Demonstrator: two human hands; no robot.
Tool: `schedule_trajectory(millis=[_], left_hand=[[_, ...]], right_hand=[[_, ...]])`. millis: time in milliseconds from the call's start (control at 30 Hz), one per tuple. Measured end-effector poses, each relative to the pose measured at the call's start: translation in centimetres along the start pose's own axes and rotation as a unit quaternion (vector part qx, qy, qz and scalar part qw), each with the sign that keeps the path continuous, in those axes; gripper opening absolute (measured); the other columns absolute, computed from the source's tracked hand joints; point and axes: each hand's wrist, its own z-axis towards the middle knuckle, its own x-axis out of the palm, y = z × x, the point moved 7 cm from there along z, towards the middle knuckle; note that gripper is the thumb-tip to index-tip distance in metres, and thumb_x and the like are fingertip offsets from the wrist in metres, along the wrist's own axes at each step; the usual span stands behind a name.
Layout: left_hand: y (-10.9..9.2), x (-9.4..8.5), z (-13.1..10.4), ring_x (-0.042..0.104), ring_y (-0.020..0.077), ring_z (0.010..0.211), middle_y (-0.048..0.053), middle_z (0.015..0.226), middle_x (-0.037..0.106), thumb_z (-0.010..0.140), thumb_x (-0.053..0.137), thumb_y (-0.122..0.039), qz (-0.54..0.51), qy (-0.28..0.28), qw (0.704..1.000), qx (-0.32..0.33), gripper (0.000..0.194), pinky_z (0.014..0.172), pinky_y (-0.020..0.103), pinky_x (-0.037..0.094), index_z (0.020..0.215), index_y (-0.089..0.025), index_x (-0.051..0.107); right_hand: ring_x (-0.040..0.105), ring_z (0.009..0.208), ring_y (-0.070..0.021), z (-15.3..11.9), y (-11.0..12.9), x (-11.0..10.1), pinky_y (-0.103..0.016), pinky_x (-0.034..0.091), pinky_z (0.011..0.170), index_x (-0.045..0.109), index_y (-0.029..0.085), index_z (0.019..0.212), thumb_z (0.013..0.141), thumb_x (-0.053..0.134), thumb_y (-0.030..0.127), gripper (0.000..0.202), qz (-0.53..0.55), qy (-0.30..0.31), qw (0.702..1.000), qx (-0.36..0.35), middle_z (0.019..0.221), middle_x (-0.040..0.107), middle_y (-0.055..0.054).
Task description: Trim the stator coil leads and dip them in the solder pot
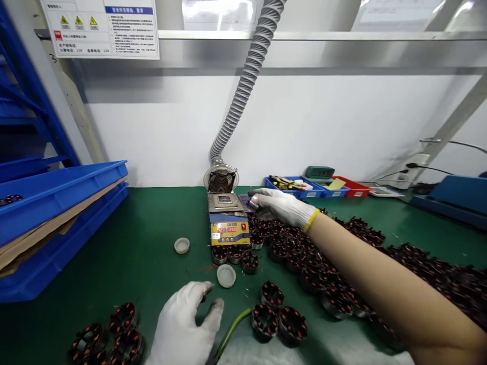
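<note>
Metallic part point(253, 202) partly hidden in right hand point(279, 207), kind unclear.

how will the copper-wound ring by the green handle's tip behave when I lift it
The ring probably feels heavy for its size, given its metallic wall and copper-coloured windings. That wall also suggests stiffness. Being round, it might roll if set on its side.

You've got the heater unit point(230, 232) mid-bench point(148, 238), most rings point(292, 246) to its right, bins point(315, 193) behind those, stacked trays point(72, 203) way off left, one dish point(226, 276) in front of the heater unit, another dish point(181, 246) left of it.
</note>
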Motion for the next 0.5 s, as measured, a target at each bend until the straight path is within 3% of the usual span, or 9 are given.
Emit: schedule_trajectory(millis=[100,167,300,400,500], left_hand=[[0.1,0.2,-0.1,0.075,0.0202,0.076,0.002,0.086,0.077,0.086,0.057,-0.032,-0.014,0.02,1.0,-0.02,0.018,0.068,0.028,0.063,0.089,-0.022,0.071],[0.1,0.4,-0.2,0.075,0.0202,0.077,0.002,0.088,0.078,0.086,0.058,-0.034,-0.025,0.029,0.999,-0.03,0.019,0.07,0.028,0.064,0.09,-0.022,0.072],[-0.1,0.5,-0.2,0.076,0.0197,0.077,0.001,0.088,0.078,0.086,0.059,-0.038,-0.056,0.038,0.997,-0.04,0.021,0.07,0.027,0.064,0.088,-0.023,0.073],[0.3,0.8,-0.1,0.076,0.0203,0.077,0.001,0.087,0.078,0.085,0.06,-0.041,-0.07,0.049,0.994,-0.062,0.022,0.071,0.027,0.063,0.086,-0.024,0.074],[1.0,1.1,-0.2,0.076,0.021,0.079,0.002,0.088,0.078,0.083,0.061,-0.043,-0.079,0.059,0.991,-0.091,0.023,0.072,0.028,0.063,0.087,-0.025,0.074]], right_hand=[[0.067,0.085,-0.0202,-5.6,-3.8,1.8,-0.03,0.054,0.073,0.048,0.026,0.138,0.087,0.053,0.044,0.054,0.055,0.038,0.998,0.015,0.104,0.071,-0.004],[0.067,0.082,-0.0222,-9.3,-7.0,3.2,-0.036,0.053,0.078,0.055,0.027,0.124,0.084,0.057,0.042,0.043,0.008,0.02,0.998,0.067,0.095,0.071,-0.002],[0.066,0.092,-0.0263,-14.1,-11.0,6.3,-0.041,0.05,0.081,0.059,0.025,0.098,0.081,0.056,0.034,0.02,-0.08,0.008,0.991,0.109,0.103,0.07,-0.005],[0.066,0.099,-0.0307,-15.6,-12.0,7.6,-0.046,0.05,0.083,0.063,0.024,0.101,0.084,0.053,0.037,0.024,-0.107,0.043,0.987,0.108,0.111,0.07,-0.008],[0.064,0.111,-0.0306,-16.4,-11.0,7.5,-0.045,0.05,0.094,0.064,0.023,0.117,0.086,0.052,0.041,0.037,-0.036,0.117,0.992,0.035,0.123,0.067,-0.011]])
